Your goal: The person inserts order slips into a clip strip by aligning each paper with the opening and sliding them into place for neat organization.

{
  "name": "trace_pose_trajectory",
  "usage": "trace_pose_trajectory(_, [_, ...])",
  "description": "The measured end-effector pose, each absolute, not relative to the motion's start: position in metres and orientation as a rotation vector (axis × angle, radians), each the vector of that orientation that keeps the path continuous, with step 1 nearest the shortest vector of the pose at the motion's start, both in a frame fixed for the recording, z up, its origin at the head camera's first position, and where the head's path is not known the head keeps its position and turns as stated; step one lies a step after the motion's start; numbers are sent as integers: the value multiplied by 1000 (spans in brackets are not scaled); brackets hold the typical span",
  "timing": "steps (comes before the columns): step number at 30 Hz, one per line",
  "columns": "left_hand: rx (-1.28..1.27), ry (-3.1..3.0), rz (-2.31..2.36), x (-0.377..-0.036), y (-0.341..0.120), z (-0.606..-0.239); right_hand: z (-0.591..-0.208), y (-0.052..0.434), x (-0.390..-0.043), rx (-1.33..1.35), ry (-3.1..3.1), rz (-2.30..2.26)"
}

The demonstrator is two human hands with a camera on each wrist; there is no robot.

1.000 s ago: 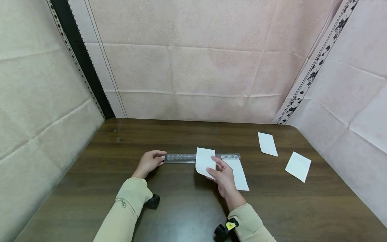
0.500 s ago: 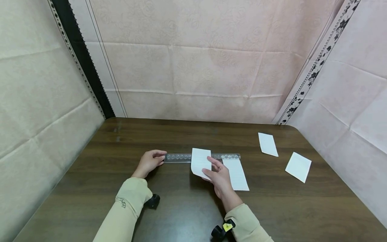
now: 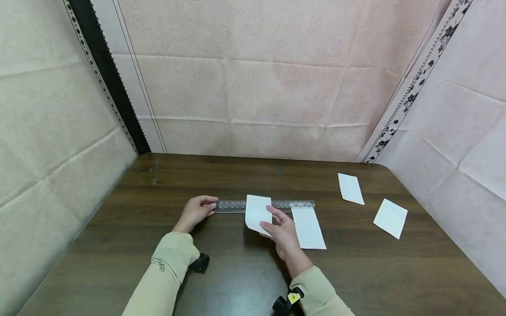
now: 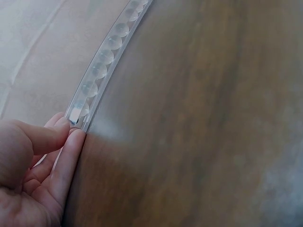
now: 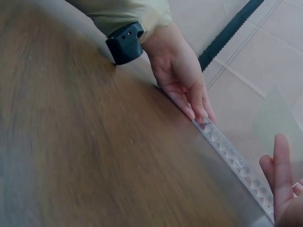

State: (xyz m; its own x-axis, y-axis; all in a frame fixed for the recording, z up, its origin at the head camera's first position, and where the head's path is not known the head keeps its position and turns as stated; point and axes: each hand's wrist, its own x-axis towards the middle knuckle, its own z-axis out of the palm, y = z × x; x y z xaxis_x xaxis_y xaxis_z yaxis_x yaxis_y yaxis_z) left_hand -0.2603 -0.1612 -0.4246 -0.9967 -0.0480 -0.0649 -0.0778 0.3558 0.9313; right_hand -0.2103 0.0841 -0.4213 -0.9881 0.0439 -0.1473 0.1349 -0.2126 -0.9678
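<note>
Ruler (image 3: 264, 205): clear plastic, flat on table (image 3: 237, 272), stretched between both hands. Left hand (image 3: 194, 212) pinches its left end, fingers curled at tip, likely steadying it against sliding. Right hand (image 3: 281, 231) grips small paper slip (image 3: 257, 213), thumb over near face, slip raised and overlapping ruler's middle. Lined sheet (image 3: 308, 227) just right of right hand, top edge butted to ruler, probably for straight edge. Two paper pieces (image 3: 350, 188) (image 3: 390, 217) well right of right hand.

Probably a staged recording booth: pale patterned cloth sheets (image 3: 276, 87) hang round a dark wooden table (image 3: 237, 272).
</note>
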Motion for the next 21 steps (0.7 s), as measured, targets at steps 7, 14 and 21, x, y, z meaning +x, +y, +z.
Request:
trace_pose_trajectory(7, [-125, 2554, 1766, -260, -161, -425, -421, 79, -210, 237, 1957, -2359])
trace_pose_trajectory(14, [-125, 2558, 1772, -260, -161, -425, -421, 74, -207, 214, 1928, -2365])
trace_pose_trajectory(21, [-130, 2562, 1770, -260, -161, -424, -422, 69, -207, 219, 1905, -2365])
